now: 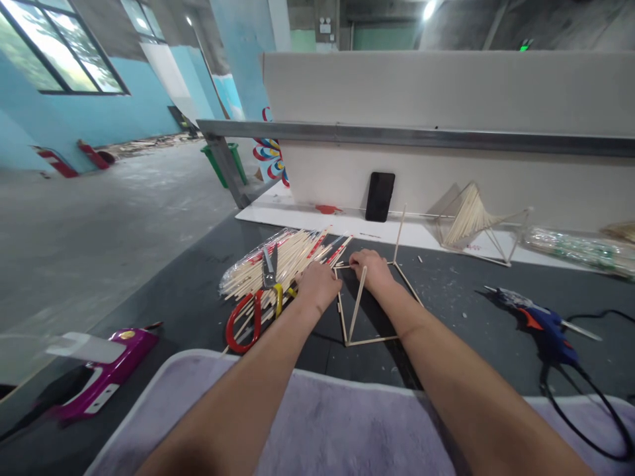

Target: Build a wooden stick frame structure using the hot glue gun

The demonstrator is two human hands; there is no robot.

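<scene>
A square frame of thin wooden sticks (373,341) lies on the dark table, with sticks standing up from its corners. My left hand (317,287) is closed at the frame's far left corner, its thumb side against the sticks. Across from it, my right hand (371,267) pinches the far side of the frame, close to that same corner. The exact grip of the fingertips is partly hidden. Beside my left hand lie a loose pile of wooden sticks (292,254) and scissors with red and yellow handles (243,324), blades pointing away.
A blue hot glue gun (538,324) with a black cord lies right; a purple tool (106,373) lies left. A black phone (380,197) leans on the white board. Behind are a finished-looking stick model (469,221) and a plastic-wrapped bundle (578,251). A lilac cloth (337,423) covers the front.
</scene>
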